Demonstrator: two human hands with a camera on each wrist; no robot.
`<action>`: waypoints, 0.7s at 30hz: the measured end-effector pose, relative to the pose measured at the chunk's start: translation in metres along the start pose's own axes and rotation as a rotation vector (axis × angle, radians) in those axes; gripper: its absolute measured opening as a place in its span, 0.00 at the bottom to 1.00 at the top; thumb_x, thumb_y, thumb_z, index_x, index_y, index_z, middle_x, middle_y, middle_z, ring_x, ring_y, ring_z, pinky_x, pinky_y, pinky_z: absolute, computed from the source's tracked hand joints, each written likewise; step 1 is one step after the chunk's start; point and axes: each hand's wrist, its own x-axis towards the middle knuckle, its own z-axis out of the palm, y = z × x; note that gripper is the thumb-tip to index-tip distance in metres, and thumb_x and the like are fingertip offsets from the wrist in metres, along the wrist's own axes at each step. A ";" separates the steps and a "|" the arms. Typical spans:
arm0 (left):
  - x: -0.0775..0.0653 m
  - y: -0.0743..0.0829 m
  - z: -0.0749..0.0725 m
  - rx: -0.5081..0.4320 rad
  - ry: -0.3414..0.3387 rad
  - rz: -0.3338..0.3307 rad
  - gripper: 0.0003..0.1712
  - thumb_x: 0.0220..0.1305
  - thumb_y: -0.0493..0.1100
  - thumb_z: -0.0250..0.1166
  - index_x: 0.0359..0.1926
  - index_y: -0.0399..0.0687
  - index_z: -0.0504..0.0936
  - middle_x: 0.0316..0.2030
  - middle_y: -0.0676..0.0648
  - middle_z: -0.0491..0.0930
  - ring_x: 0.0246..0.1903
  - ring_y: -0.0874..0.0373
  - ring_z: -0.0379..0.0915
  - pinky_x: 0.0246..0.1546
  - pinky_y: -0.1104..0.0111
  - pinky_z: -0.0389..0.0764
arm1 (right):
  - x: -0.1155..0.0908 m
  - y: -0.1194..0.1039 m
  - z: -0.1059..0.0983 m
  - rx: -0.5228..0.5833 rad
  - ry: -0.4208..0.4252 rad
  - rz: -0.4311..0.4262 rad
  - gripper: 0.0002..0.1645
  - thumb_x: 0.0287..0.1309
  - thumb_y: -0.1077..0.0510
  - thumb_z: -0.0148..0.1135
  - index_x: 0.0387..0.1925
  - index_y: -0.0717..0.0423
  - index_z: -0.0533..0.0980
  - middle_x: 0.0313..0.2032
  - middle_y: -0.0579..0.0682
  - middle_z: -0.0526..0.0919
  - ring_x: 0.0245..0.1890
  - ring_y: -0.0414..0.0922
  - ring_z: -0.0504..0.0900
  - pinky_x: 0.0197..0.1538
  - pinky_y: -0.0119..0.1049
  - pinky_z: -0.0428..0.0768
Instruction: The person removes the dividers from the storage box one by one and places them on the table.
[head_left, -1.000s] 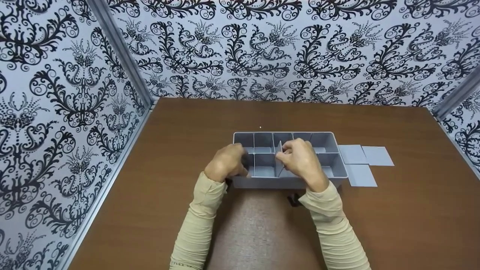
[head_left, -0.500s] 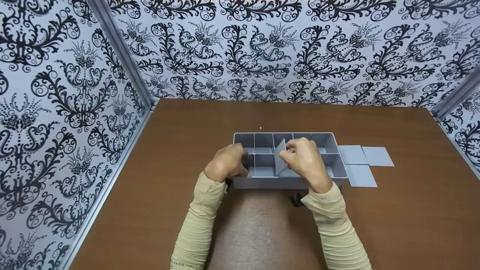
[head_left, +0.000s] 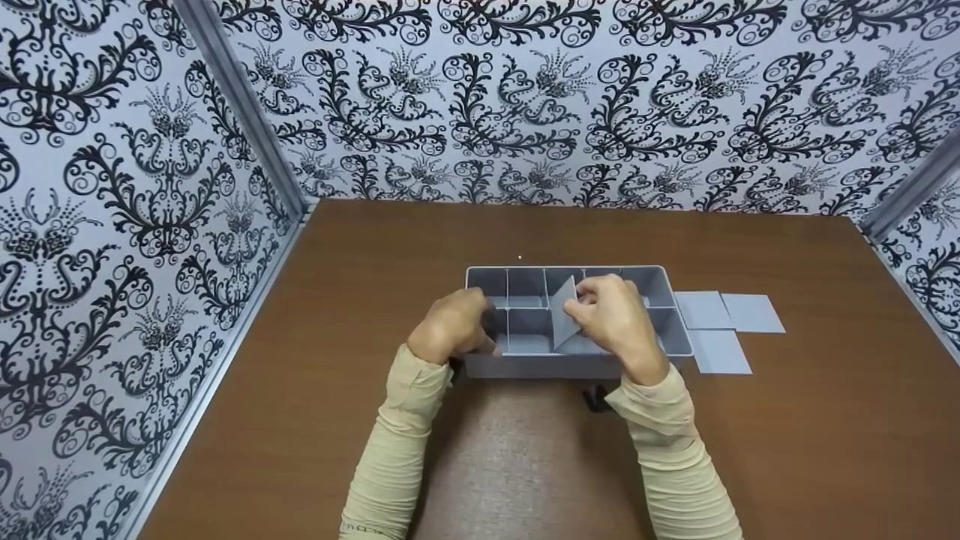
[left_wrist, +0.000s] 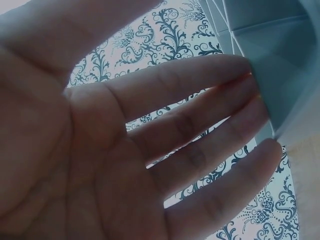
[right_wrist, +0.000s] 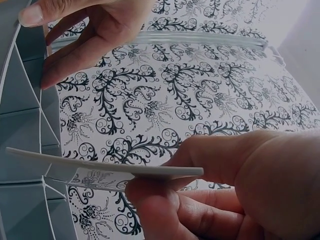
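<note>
A grey compartment box with thin upright partitions stands on the brown table. My left hand grips its left end, the thumb at the front rim and the fingertips against the wall, as the left wrist view also shows. Between thumb and fingers, my right hand pinches a flat grey divider panel. That panel slants over the middle of the box, its upper part above the rim. In the right wrist view the panel is seen nearly edge-on, the right thumb on one face and fingertips on the other.
Several loose grey panels lie flat on the table right of the box, among them a front panel. A small black object shows by the right cuff. Patterned walls enclose the table at the back and sides.
The divider panel has turned from nearly edge-on to showing its broad face and tilted toward the right. My right hand has shifted slightly right with it. The left hand stays put.
</note>
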 end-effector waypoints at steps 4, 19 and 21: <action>0.000 0.001 -0.001 0.022 0.003 0.001 0.27 0.39 0.47 0.83 0.43 0.43 0.87 0.41 0.43 0.82 0.44 0.47 0.78 0.49 0.54 0.79 | -0.001 0.001 -0.004 0.023 -0.003 0.022 0.07 0.48 0.63 0.60 0.19 0.56 0.79 0.14 0.43 0.76 0.17 0.39 0.70 0.23 0.34 0.66; -0.001 0.002 -0.001 0.033 -0.011 -0.007 0.29 0.41 0.48 0.82 0.46 0.44 0.86 0.44 0.42 0.81 0.46 0.46 0.77 0.51 0.54 0.78 | -0.009 0.022 -0.036 0.041 0.057 0.049 0.09 0.62 0.62 0.60 0.35 0.63 0.84 0.20 0.50 0.80 0.23 0.46 0.73 0.29 0.38 0.68; -0.001 0.002 -0.001 0.032 -0.010 -0.006 0.29 0.41 0.48 0.82 0.46 0.44 0.86 0.45 0.42 0.81 0.46 0.46 0.77 0.51 0.54 0.78 | -0.011 0.027 -0.041 0.031 0.052 0.070 0.11 0.63 0.61 0.60 0.38 0.64 0.83 0.25 0.54 0.83 0.26 0.48 0.76 0.31 0.39 0.71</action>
